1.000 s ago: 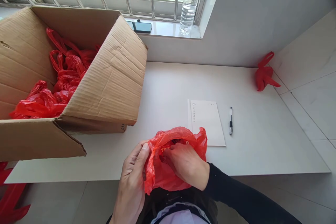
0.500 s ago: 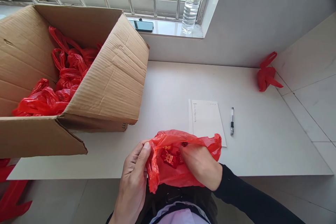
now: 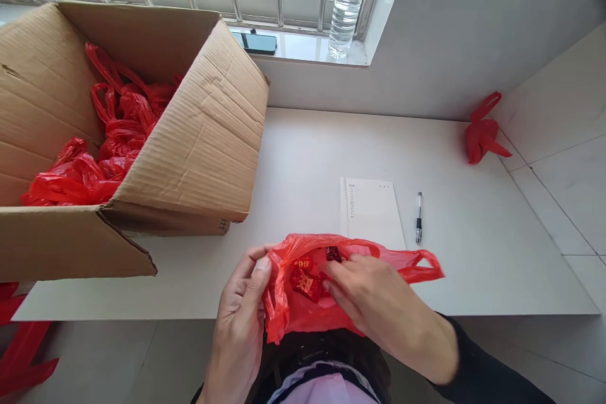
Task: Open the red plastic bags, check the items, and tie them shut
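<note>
A red plastic bag (image 3: 322, 315) is held with its mouth spread at the table's front edge. My left hand (image 3: 243, 319) pinches the left side of its rim between thumb and fingers. My right hand (image 3: 379, 303) reaches into the mouth from the right, fingers bent; anything between the fingertips is hidden. Beside those fingertips lies a red wrapped sweet (image 3: 307, 284) with gold print, among several small wrapped pieces. A dark-wrapped piece (image 3: 334, 254) sits farther back in the bag. One loop handle of the bag sticks out to the right, past my right wrist.
At left stands an open cardboard box (image 3: 199, 139) with several tied red bags (image 3: 120, 132). Behind the held bag lie a notebook (image 3: 374, 211) and a pen (image 3: 419, 218). A tied red bag (image 3: 483, 136) is at far right. A phone (image 3: 258, 43) and a water bottle (image 3: 344, 22) are on the windowsill.
My right hand has drawn back to the right and partly out of the bag, so more of its fingers show. The bag's right handle now stretches out; my left hand keeps its grip.
</note>
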{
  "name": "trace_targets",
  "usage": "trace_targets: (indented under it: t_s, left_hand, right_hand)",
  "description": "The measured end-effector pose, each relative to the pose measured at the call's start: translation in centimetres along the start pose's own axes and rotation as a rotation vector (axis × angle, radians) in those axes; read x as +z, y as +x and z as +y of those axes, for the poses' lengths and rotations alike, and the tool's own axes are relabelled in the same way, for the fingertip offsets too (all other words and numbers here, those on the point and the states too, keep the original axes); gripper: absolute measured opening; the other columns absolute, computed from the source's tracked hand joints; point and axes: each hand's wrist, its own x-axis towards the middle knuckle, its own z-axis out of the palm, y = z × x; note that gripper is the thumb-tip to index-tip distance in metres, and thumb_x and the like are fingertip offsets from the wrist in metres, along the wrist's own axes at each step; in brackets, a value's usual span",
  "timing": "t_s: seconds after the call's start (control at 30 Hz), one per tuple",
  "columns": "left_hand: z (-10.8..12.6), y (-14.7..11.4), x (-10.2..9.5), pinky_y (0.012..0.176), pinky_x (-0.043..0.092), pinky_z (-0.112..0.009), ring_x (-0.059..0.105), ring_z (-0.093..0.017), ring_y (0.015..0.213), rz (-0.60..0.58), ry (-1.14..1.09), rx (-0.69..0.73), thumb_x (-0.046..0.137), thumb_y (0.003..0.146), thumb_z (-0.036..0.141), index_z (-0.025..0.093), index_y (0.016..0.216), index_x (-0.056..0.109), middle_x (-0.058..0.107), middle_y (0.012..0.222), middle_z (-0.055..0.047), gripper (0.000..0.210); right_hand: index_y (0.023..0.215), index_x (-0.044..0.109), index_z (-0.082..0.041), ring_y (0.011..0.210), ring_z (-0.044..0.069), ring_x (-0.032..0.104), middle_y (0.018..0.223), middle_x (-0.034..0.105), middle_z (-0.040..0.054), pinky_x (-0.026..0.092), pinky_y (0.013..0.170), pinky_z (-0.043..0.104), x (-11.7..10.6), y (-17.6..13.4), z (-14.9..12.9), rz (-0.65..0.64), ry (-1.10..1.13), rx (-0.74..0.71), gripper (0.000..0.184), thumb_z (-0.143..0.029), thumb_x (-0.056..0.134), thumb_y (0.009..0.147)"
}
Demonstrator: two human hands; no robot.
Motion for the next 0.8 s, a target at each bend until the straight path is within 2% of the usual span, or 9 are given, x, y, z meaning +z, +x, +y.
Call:
trace_targets:
  t_s: [0.1, 0.17, 0.23, 0.27, 0.33, 0.43, 0.57, 0.7, 0.8]
  left_hand:
    - [0.2, -0.7, -1.4, 0.068, 0.058, -0.018, 0.062, -0.01, 0.057, -0.156, 0.045, 0.068, 0.063, 0.098, 0.047, 0.041, 0.15, 0.049, 0.067, 0.068, 0.006, 0.054]
    - [0.3, -1.2, -2.6, 0.084, 0.061, -0.027, 0.073, -0.017, 0.082, -0.312, 0.196, 0.2, 0.061, 0.098, 0.05, 0.044, 0.157, 0.039, 0.077, 0.09, 0.0, 0.063]
    - [0.5, -1.5, -3.4, 0.097, 0.06, -0.035, 0.073, -0.025, 0.107, -0.443, 0.463, 0.315, 0.07, 0.091, 0.052, 0.04, 0.158, 0.041, 0.076, 0.12, -0.006, 0.073]
    - [0.5, -1.5, -3.5, 0.099, 0.059, -0.036, 0.072, -0.027, 0.112, -0.467, 0.601, 0.364, 0.075, 0.088, 0.049, 0.038, 0.157, 0.042, 0.073, 0.13, -0.008, 0.078]
    - [0.5, -1.2, -3.2, 0.091, 0.061, -0.031, 0.074, -0.024, 0.104, -0.47, 0.808, 0.474, 0.078, 0.086, 0.038, 0.037, 0.155, 0.046, 0.073, 0.129, -0.008, 0.075]
    - [0.7, -0.4, -2.0, 0.072, 0.055, -0.02, 0.07, -0.013, 0.076, -0.51, 0.892, 0.667, 0.069, 0.093, 0.02, 0.034, 0.13, 0.064, 0.078, 0.098, 0.001, 0.04]
    - [1.2, -0.2, -0.3, 0.07, 0.051, -0.015, 0.066, -0.007, 0.071, -0.51, 0.802, 0.731, 0.064, 0.095, 0.01, 0.028, 0.103, 0.067, 0.074, 0.084, 0.007, 0.019]
    - [1.6, -1.2, -0.2, 0.076, 0.054, -0.016, 0.072, -0.01, 0.079, -0.477, 0.728, 0.743, 0.066, 0.096, 0.018, 0.03, 0.115, 0.066, 0.076, 0.094, 0.005, 0.022]
    - [1.1, -1.1, -0.9, 0.085, 0.058, -0.028, 0.072, -0.02, 0.091, -0.364, 0.879, 0.872, 0.073, 0.093, 0.035, 0.03, 0.147, 0.052, 0.071, 0.106, -0.007, 0.059]
  right_hand:
    - [0.129, 0.061, -0.021, 0.093, 0.024, 0.066, 0.104, 0.072, 0.0077, 0.052, 0.088, 0.043, -4.1, -1.1, -0.1, 0.203, -0.077, -0.046, 0.028, -0.017, 0.046, 0.105]
    - [0.143, 0.053, -0.021, 0.112, 0.03, 0.062, 0.124, 0.067, 0.0122, 0.043, 0.107, 0.055, -5.5, -2.4, 1.2, 0.272, -0.224, -0.015, 0.038, -0.026, 0.048, 0.105]
    - [0.148, 0.048, -0.02, 0.116, 0.034, 0.061, 0.128, 0.065, 0.0141, 0.031, 0.115, 0.067, -6.0, -3.8, 3.2, 0.231, -0.353, 0.02, 0.046, -0.036, 0.047, 0.105]
    - [0.148, 0.049, -0.019, 0.11, 0.033, 0.064, 0.123, 0.067, 0.0131, 0.031, 0.114, 0.069, -6.0, -4.5, 4.1, 0.191, -0.375, 0.041, 0.046, -0.038, 0.045, 0.106]
    - [0.137, 0.056, -0.021, 0.093, 0.026, 0.068, 0.106, 0.071, 0.0076, 0.047, 0.104, 0.058, -6.2, -5.5, 5.3, 0.126, -0.312, 0.092, 0.036, -0.036, 0.043, 0.107]
    - [0.122, 0.061, -0.027, 0.083, 0.017, 0.067, 0.095, 0.069, 0.0015, 0.056, 0.075, 0.033, -6.9, -5.6, 4.6, 0.126, -0.101, 0.125, 0.022, -0.029, 0.045, 0.107]
    - [0.144, 0.047, -0.03, 0.074, 0.012, 0.063, 0.089, 0.065, -0.0026, 0.054, 0.071, 0.025, -6.7, -3.7, 1.7, 0.124, 0.102, -0.037, 0.041, -0.022, 0.052, 0.104]
    - [0.118, 0.061, -0.027, 0.068, 0.015, 0.061, 0.08, 0.064, -0.0008, 0.05, 0.058, 0.026, -5.1, -2.2, 0.5, 0.088, 0.131, -0.271, 0.025, -0.014, 0.046, 0.102]
    - [0.103, 0.064, -0.025, 0.062, 0.015, 0.061, 0.074, 0.063, 0.0001, 0.049, 0.055, 0.024, -5.1, -1.2, 0.5, 0.185, 0.151, -0.313, 0.013, -0.019, 0.053, 0.103]
